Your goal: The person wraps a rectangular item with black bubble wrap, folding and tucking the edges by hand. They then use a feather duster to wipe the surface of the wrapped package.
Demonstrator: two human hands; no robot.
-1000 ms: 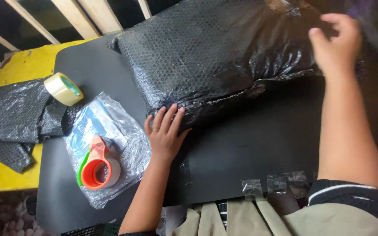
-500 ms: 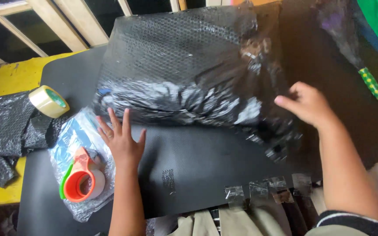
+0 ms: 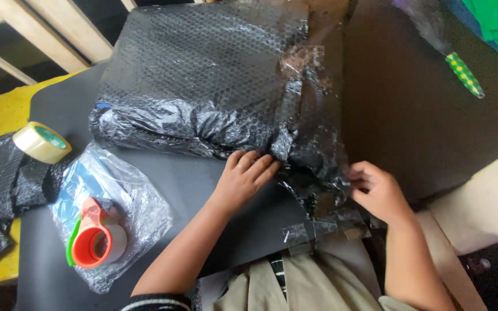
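Left hand (image 3: 243,178) lies flat, fingers spread, against the black wrapped parcel (image 3: 214,80). Right hand (image 3: 378,193) pinches its loose plastic edge.

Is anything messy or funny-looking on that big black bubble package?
Yes. The black bubble-wrapped package has a crumpled, bunched near end where the left hand presses and the right hand pinches loose wrap. Several clear tape strips stick out along the dark mat's near edge.
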